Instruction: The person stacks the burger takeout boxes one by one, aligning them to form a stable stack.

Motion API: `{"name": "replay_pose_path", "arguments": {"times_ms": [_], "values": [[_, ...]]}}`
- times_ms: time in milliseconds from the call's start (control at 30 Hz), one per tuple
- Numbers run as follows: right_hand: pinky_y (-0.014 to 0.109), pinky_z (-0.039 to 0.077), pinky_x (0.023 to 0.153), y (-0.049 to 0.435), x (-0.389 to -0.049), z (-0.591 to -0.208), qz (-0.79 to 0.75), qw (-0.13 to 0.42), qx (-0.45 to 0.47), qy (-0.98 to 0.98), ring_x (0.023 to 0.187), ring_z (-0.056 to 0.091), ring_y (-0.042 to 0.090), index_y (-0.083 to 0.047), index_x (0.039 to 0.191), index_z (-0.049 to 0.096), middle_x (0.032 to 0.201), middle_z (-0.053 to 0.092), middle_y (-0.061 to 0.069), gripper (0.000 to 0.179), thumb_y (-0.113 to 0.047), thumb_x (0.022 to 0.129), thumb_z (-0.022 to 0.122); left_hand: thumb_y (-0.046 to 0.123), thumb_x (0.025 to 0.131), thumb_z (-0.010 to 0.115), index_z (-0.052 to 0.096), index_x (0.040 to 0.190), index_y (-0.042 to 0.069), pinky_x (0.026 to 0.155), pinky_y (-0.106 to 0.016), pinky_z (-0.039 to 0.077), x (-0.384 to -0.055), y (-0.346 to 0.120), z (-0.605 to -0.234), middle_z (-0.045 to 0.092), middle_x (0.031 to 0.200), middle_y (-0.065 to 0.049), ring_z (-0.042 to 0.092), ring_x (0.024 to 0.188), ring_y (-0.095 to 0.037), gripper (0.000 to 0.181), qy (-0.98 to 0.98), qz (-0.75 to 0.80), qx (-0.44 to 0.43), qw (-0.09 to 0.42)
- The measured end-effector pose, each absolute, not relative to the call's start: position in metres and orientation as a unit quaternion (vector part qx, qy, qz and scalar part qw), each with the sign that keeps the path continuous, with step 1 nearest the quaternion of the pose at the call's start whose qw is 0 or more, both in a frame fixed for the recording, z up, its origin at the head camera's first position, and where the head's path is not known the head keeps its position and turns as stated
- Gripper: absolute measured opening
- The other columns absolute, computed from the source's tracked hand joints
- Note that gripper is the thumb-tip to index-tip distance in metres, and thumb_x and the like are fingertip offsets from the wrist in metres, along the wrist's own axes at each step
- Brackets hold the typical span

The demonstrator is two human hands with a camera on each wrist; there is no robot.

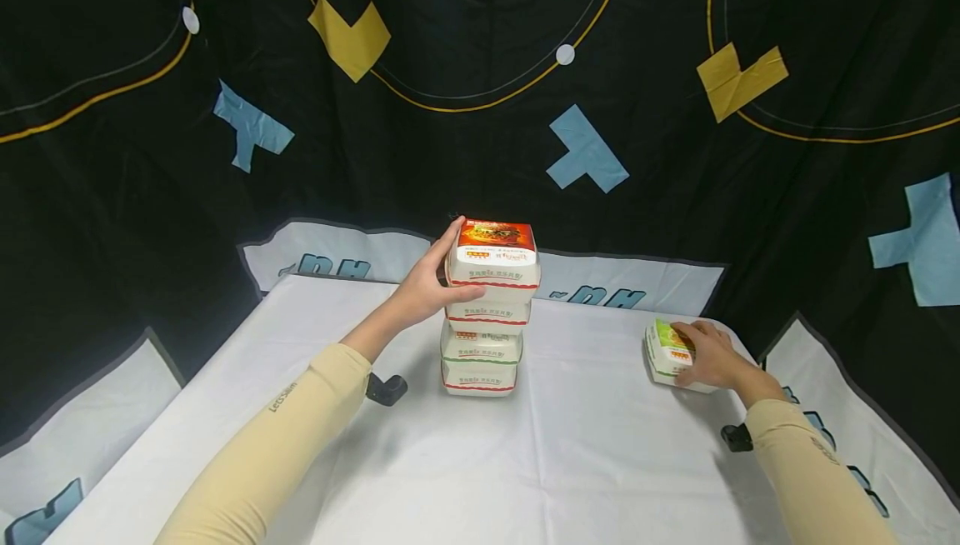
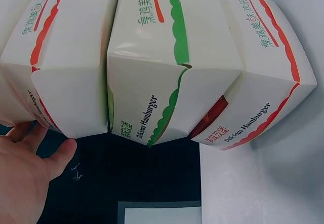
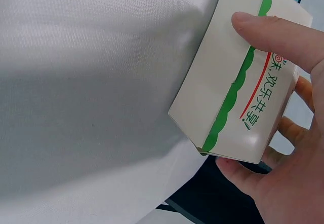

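Observation:
Several white cardboard hamburger boxes stand in one stack near the table's middle. The top box (image 1: 495, 249), with a red burger picture on its lid, is held at its left side by my left hand (image 1: 427, 287). My left thumb lies across the front where the top box meets the one below. Lower down come a green-trimmed box (image 2: 152, 51) and a red-trimmed bottom box (image 2: 273, 57). At the table's right, my right hand (image 1: 716, 353) grips a separate green-trimmed hamburger box (image 3: 233, 82), thumb on its near side and fingers round the other side.
A white cloth covers the table (image 1: 600, 462). Behind it hangs a black curtain (image 1: 450, 170) with blue and yellow paper shapes. Black wrist camera mounts (image 1: 386, 390) show beside both forearms.

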State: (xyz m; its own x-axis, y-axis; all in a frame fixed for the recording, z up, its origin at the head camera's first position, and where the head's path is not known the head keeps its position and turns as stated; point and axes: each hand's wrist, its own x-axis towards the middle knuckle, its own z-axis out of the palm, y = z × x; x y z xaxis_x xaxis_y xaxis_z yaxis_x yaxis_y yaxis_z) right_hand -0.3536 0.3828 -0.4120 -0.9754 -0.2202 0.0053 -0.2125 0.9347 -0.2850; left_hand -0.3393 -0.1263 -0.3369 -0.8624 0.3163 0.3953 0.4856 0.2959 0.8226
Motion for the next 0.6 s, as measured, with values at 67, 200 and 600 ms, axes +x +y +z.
{"name": "replay_pose_path", "arguments": {"times_ms": [67,200,600], "values": [[0.079,0.025,0.104,0.3835,-0.355,-0.4134,-0.146,0.016,-0.113,0.983,0.128,0.026,0.058,-0.003,0.149,0.038,0.149,0.026,0.037,0.096,-0.023,0.069,0.089,0.031,0.085,0.08,0.009,0.157,0.051,0.11,-0.059,0.041,-0.339,-0.1263,-0.3368,0.018,0.167,0.005,0.031,0.146,-0.024,0.103,-0.8,-0.54,-0.251,0.08],[0.08,0.023,0.105,0.3844,-0.3576,-0.416,-0.156,0.027,-0.114,0.981,0.131,0.025,0.06,-0.003,0.148,0.035,0.153,0.022,0.036,0.098,-0.023,0.069,0.089,0.031,0.085,0.081,0.01,0.158,0.05,0.11,-0.059,0.04,-0.3394,-0.1261,-0.3366,0.018,0.167,0.006,0.031,0.145,-0.023,0.104,-0.797,-0.541,-0.254,0.083],[0.078,0.029,0.103,0.3862,-0.3572,-0.4215,-0.169,0.039,-0.108,0.979,0.128,0.032,0.054,-0.007,0.153,0.03,0.156,0.022,0.03,0.102,-0.022,0.071,0.088,0.031,0.085,0.081,0.01,0.158,0.049,0.112,-0.06,0.038,-0.3398,-0.1259,-0.3353,0.018,0.167,0.007,0.027,0.148,-0.022,0.103,-0.799,-0.539,-0.254,0.081]]}}
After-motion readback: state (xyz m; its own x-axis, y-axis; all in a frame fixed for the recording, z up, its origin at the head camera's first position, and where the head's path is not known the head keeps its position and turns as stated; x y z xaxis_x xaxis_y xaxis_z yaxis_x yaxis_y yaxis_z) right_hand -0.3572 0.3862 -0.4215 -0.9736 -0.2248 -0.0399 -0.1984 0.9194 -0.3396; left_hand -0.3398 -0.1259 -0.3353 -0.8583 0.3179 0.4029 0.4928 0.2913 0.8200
